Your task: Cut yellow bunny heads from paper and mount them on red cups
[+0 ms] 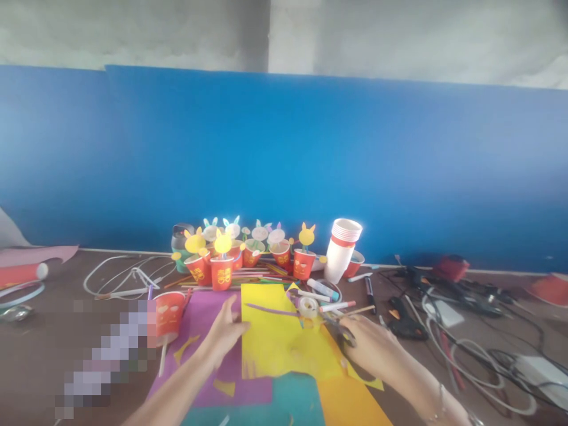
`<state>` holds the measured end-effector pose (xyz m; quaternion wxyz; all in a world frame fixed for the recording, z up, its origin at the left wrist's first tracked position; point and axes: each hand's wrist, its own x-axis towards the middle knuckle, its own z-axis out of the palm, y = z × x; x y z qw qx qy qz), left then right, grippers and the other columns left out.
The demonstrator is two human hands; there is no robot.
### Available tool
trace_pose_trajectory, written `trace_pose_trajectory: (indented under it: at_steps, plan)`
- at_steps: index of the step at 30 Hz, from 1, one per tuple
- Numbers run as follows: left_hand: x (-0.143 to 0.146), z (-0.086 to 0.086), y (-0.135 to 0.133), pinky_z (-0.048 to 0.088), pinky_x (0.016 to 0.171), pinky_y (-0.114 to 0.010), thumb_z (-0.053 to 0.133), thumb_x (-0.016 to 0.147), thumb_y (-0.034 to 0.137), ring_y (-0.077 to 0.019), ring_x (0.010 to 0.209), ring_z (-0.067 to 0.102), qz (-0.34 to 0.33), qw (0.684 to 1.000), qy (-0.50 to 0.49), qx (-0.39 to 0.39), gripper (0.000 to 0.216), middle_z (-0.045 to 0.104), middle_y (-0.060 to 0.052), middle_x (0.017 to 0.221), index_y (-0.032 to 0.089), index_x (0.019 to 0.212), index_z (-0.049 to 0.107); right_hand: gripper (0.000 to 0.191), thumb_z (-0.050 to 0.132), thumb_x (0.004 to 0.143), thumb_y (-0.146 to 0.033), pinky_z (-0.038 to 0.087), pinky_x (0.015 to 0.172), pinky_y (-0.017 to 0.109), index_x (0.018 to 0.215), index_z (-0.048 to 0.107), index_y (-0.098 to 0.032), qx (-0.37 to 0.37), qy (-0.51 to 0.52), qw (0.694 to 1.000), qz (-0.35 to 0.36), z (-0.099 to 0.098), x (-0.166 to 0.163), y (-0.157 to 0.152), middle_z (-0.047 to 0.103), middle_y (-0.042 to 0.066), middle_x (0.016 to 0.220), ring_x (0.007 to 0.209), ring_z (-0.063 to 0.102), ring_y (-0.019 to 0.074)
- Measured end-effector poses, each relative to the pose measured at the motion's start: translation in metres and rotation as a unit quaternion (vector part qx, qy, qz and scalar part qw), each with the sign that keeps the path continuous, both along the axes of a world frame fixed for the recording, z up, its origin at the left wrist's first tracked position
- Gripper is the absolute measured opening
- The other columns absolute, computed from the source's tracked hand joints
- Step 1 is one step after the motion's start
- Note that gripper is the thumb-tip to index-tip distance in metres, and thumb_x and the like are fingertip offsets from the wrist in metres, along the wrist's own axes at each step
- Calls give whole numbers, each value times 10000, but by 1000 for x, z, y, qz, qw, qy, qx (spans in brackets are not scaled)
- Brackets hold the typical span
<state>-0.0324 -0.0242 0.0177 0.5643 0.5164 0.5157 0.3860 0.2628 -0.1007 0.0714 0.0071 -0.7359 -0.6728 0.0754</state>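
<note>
My left hand [225,331] hovers by the left edge of a yellow paper sheet [266,349], its thumb and fingers apart with nothing between them. On the right, my right hand [366,343] curls around dark-handled scissors [347,337], whose blades point up and left. Purple paper [213,305], teal paper [295,399] and orange paper [350,405] lie beneath and around the yellow sheet. A purple pipe cleaner [273,309] crosses the yellow sheet. Near its upper right sit a roll of clear tape [308,307], a glue stick [323,289] and markers [338,306].
Several red paper cups [222,273] with paper animal heads stand behind, beside a stack of white cups [341,251]. A person's sleeve [110,349] reaches to a red cup [168,316] at left. Glue gun [406,322] and tangled cables [474,361] lie at right.
</note>
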Motion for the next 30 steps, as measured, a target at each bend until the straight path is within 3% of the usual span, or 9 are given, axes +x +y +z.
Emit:
trace_pose_trajectory:
  at_steps: [5, 11, 17, 20, 21, 23, 25, 27, 30]
  plan:
    - [-18, 38, 8, 509, 726, -337, 543, 702, 167, -243, 841, 675, 15, 991, 104, 80, 704, 686, -126, 1005, 118, 1373, 335, 157, 571, 636, -160, 330, 514, 242, 746, 669, -216, -60, 111, 992, 18, 22, 27, 0, 666, 20, 704, 651, 605, 190]
    - [-53, 79, 8, 482, 757, -366, 468, 782, 234, -254, 881, 651, 52, 921, 316, 220, 587, 676, -102, 1009, 202, 1361, 383, 167, 612, 575, -145, 241, 419, 214, 695, 702, -220, -93, 260, 961, -8, 22, 48, 0, 532, -33, 496, 456, 448, 107]
    - [-66, 110, 1, 495, 758, -379, 439, 834, 302, -286, 975, 647, 165, 867, 379, 278, 532, 676, -104, 1079, 257, 1361, 388, 283, 679, 646, -334, 336, 419, 212, 892, 628, -204, -58, 561, 825, -33, -7, 16, 19, 619, -14, 576, 478, 549, 134]
    - [-65, 112, -2, 502, 762, -390, 452, 839, 307, -302, 986, 644, 220, 828, 388, 341, 515, 672, -117, 1093, 242, 1348, 413, 304, 681, 690, -351, 405, 490, 233, 940, 595, -201, -3, 606, 796, -4, -23, -14, 29, 645, -5, 643, 569, 586, 153]
    - [-64, 111, -3, 503, 769, -388, 457, 841, 300, -300, 990, 641, 237, 810, 382, 377, 511, 665, -124, 1110, 232, 1346, 417, 323, 673, 700, -358, 416, 505, 242, 969, 590, -199, 33, 604, 797, 6, -28, -24, 31, 647, 0, 675, 593, 586, 160]
    - [-60, 107, -4, 508, 773, -362, 473, 846, 281, -285, 1018, 628, 269, 775, 343, 457, 503, 632, -141, 1176, 204, 1340, 422, 313, 684, 678, -327, 451, 564, 275, 942, 589, -188, 117, 537, 835, 39, -38, -44, 33, 634, 4, 690, 636, 589, 182]
    - [-54, 103, -4, 516, 739, -322, 504, 843, 274, -272, 1054, 607, 296, 757, 273, 515, 499, 589, -159, 1241, 178, 1327, 425, 271, 631, 705, -251, 467, 643, 304, 968, 594, -198, 141, 466, 869, 90, -45, -61, 33, 650, 21, 787, 710, 595, 197]
    - [-47, 99, -3, 523, 707, -293, 544, 836, 274, -257, 1043, 611, 308, 772, 176, 528, 515, 582, -172, 1237, 161, 1321, 412, 276, 589, 697, -152, 448, 756, 324, 960, 629, -222, 143, 419, 887, 131, -48, -76, 31, 665, 30, 904, 843, 592, 213]
    - [-39, 96, 3, 532, 755, -304, 588, 828, 278, -243, 1038, 619, 288, 831, 26, 475, 545, 615, -161, 1177, 165, 1320, 383, 371, 518, 680, -60, 420, 785, 332, 989, 634, -230, 138, 201, 941, 234, -48, -94, 31, 666, 47, 916, 918, 566, 232]
